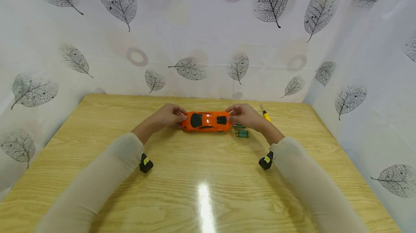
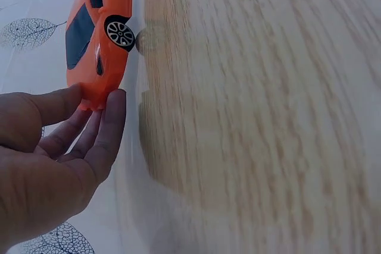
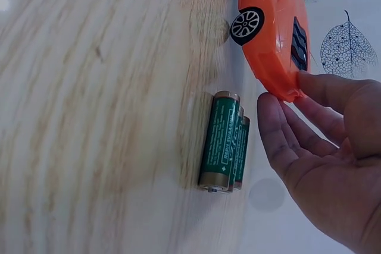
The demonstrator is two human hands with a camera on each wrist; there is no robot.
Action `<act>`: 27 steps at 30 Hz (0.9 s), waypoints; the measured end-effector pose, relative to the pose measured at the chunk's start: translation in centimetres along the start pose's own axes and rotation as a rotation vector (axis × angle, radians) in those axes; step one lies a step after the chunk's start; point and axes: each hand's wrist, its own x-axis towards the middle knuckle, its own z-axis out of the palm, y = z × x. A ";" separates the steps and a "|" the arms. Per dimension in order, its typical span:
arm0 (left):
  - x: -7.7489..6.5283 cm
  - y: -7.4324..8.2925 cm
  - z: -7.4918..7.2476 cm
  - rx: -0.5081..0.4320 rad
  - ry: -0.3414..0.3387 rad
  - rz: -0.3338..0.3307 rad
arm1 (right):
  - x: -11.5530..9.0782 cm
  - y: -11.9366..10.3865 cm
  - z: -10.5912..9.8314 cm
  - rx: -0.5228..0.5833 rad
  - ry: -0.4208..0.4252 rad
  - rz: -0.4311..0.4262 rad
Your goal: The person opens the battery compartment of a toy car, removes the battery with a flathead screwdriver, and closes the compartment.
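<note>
An orange toy car (image 1: 212, 118) with dark windows stands wheels down, side-on, toward the back of the wooden table. My left hand (image 1: 168, 116) pinches its front end, thumb on top and fingers beneath, as the left wrist view shows. At the rear end, my right hand (image 1: 245, 116) grips the car the same way. Close below the right hand lie green batteries (image 3: 220, 141), side by side on the table. In the right wrist view a spoked wheel (image 3: 246, 24) shows right at the tabletop.
A screwdriver (image 1: 265, 114) with a yellow and black handle lies right of the right hand, toward the table's back edge. The wooden table (image 1: 175, 189) meets a leaf-patterned white cloth (image 1: 208, 38) at the back and sides.
</note>
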 end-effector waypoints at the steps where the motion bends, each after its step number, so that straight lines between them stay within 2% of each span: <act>1: 0.0 0.0 0.0 -0.009 0.002 -0.010 | 0.1 0.0 0.0 -0.003 0.001 0.006; 16: 0.1 0.0 0.1 -0.018 0.015 -0.047 | 1.0 -0.3 0.3 -0.004 0.005 0.075; 27: 0.4 0.3 0.3 -0.020 0.043 -0.083 | 1.6 0.2 0.1 0.025 -0.007 0.084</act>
